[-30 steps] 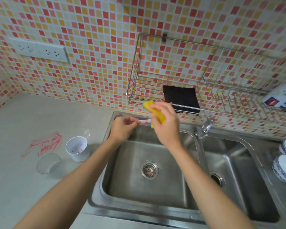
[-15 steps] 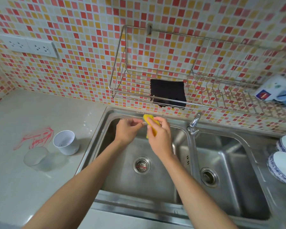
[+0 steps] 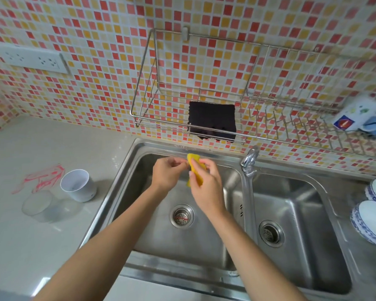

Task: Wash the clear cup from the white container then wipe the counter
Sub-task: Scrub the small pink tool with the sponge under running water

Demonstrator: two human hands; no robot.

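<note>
A home kitchen: double-bowl stainless steel sink [image 3: 237, 253] set in a pale grey counter [image 3: 26, 240], red-and-yellow mosaic tile wall [image 3: 96, 61], wall-mounted wire dish rack [image 3: 258, 135], blue-patterned white bowls [image 3: 373, 222] beside the basin.

Container [image 3: 78, 185] behind cup [image 3: 37, 205], left of sink [image 3: 117, 192]
</note>
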